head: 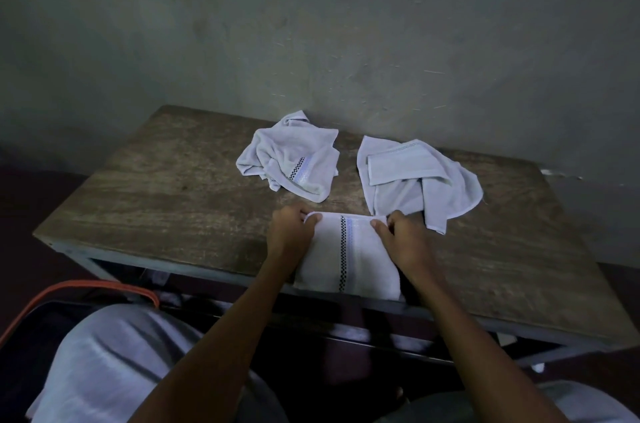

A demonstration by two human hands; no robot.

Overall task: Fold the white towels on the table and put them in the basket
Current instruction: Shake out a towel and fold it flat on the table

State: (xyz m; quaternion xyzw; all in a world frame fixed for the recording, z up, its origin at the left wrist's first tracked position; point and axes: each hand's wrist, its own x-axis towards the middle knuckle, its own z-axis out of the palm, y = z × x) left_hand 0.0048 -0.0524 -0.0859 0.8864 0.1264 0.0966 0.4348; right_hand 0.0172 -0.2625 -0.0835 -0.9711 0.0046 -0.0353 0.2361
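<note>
A white towel with a black checkered stripe (346, 256) lies partly folded at the near edge of the wooden table (166, 194). My left hand (289, 232) pinches its far left corner. My right hand (403, 237) pinches its far right corner. Two more white towels lie crumpled farther back: one with a checkered stripe (291, 159) in the middle, one plain (415, 180) to the right. A dark basket with an orange rim (86, 287) sits low at the left beside my knee, mostly hidden.
A grey wall stands right behind the table. The table's metal frame (450, 317) runs along the near edge. My lap in light clothing (114, 363) fills the bottom left. Bare wood shows on the table's left and right parts.
</note>
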